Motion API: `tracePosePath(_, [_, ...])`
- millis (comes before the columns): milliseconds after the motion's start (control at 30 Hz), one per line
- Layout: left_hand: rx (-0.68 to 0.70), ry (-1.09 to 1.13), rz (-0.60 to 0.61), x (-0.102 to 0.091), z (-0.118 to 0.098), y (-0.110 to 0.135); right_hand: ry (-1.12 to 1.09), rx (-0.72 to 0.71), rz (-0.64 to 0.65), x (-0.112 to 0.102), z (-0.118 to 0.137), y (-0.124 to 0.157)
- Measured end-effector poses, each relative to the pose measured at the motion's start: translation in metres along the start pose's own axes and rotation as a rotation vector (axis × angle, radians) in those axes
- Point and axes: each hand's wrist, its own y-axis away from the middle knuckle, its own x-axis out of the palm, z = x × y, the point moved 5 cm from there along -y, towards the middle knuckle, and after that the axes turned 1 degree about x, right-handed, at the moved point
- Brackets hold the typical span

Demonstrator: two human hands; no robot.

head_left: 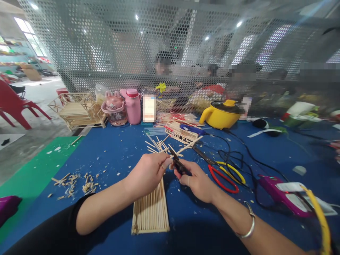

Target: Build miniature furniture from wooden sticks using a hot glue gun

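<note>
Yellow pot [221,117] and pink flask [133,109].

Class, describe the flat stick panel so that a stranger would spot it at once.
On the blue tabletop, look near the bottom centre. There, partly hidden by the left hand, lies the stick panel. Unlike the loose sticks scattered beyond it, its sticks run side by side.
</note>
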Motion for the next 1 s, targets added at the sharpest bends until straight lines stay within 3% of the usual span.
tracePosePath(67, [-0.013, 0.057, -0.004, -0.005, 0.004, 0.0, -0.171, -0.002, 0.114, 0.005, 0.007, 0.004])
tracePosePath(133, [-0.104, 0.139, -0.052, -0.014, 0.021, -0.002, -0.327, -0.064, 0.141, -0.003, 0.021, 0.014])
tracePosePath(233, [-0.236, 0.205, -0.103, -0.028, 0.054, -0.006, -0.31, -0.213, -0.097, -0.04, 0.042, 0.035])
tracePosePath(300, [-0.314, 0.274, -0.098, -0.032, 0.073, -0.006, 0.037, -0.095, -0.192, -0.058, 0.038, 0.046])
tracePosePath(433, [-0.416, 0.381, -0.012, -0.027, 0.088, 0.001, 0.886, 0.303, -0.151, -0.065, -0.003, 0.048])
tracePosePath(500, [-0.436, 0.395, 0.044, -0.022, 0.086, 0.008, 1.157, 0.379, -0.181, -0.062, -0.022, 0.04])
tracePosePath(567, [-0.435, 0.396, 0.086, -0.017, 0.083, 0.013, 1.308, 0.358, -0.241, -0.06, -0.034, 0.03])
tracePosePath(700, [-0.436, 0.453, 0.096, -0.014, 0.076, 0.017, 1.401, 0.202, -0.334, -0.069, -0.034, 0.012])
tracePosePath(833, [-0.578, 0.643, -0.031, -0.015, 0.072, 0.019, 1.33, 0.145, -0.34, -0.072, -0.003, 0.009])
tracePosePath(867, [-0.6, 0.686, -0.064, -0.014, 0.069, 0.019, 1.279, 0.058, -0.415, -0.066, 0.012, 0.01])
tracePosePath(933, [-0.607, 0.767, -0.102, -0.012, 0.062, 0.019, 1.057, -0.34, -0.512, -0.037, 0.047, 0.014])
tracePosePath(1000, [-0.578, 0.83, -0.116, -0.008, 0.052, 0.018, 0.821, -0.685, -0.401, 0.002, 0.069, 0.015])
